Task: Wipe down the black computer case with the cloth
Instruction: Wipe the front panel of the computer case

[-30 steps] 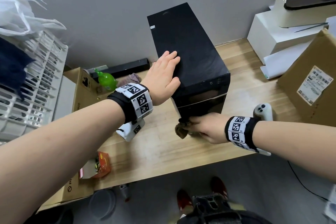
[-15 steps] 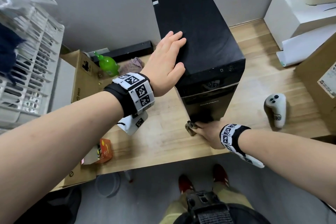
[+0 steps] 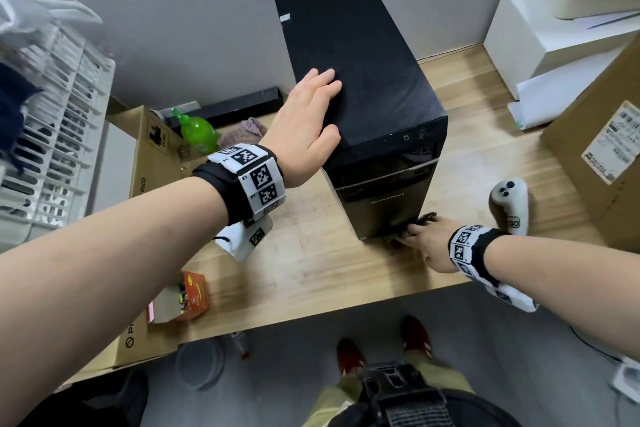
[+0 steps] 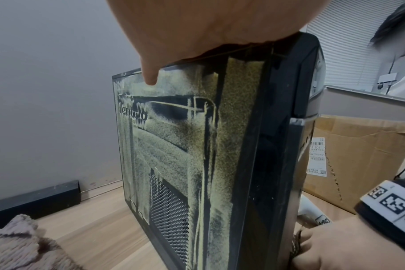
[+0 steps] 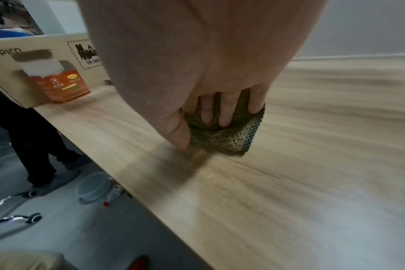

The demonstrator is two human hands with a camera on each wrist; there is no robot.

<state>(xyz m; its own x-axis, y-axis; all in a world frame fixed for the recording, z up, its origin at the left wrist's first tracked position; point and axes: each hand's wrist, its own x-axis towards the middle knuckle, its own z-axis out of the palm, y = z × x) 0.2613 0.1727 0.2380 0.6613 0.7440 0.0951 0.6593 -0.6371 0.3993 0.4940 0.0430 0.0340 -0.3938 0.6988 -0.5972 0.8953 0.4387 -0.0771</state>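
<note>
The black computer case [image 3: 363, 80] stands upright on the wooden table [image 3: 311, 288]. My left hand [image 3: 308, 118] lies flat on its top near the left edge, fingers straight. My right hand [image 3: 429, 239] is low at the front panel's bottom right corner and grips a dark olive cloth [image 3: 412, 229] against the case. In the right wrist view the fingers [image 5: 224, 109] curl over the bunched cloth [image 5: 220, 138], which touches the tabletop. The left wrist view shows the case's side panel [image 4: 173, 146] streaked with pale dust, my palm [image 4: 197, 27] on top, and my right hand [image 4: 335, 246] below.
A white controller [image 3: 509, 204] lies just right of my right hand, with a cardboard box [image 3: 602, 163] beyond it. Left of the case are a green bottle [image 3: 197, 132], a pinkish rag [image 3: 242, 130] and an orange carton [image 3: 187, 298]. The table's front edge [image 3: 346, 308] is close.
My right hand has slid the cloth rightward along the bottom of the front panel, from its left corner to its right corner. My left hand has stayed on the top.
</note>
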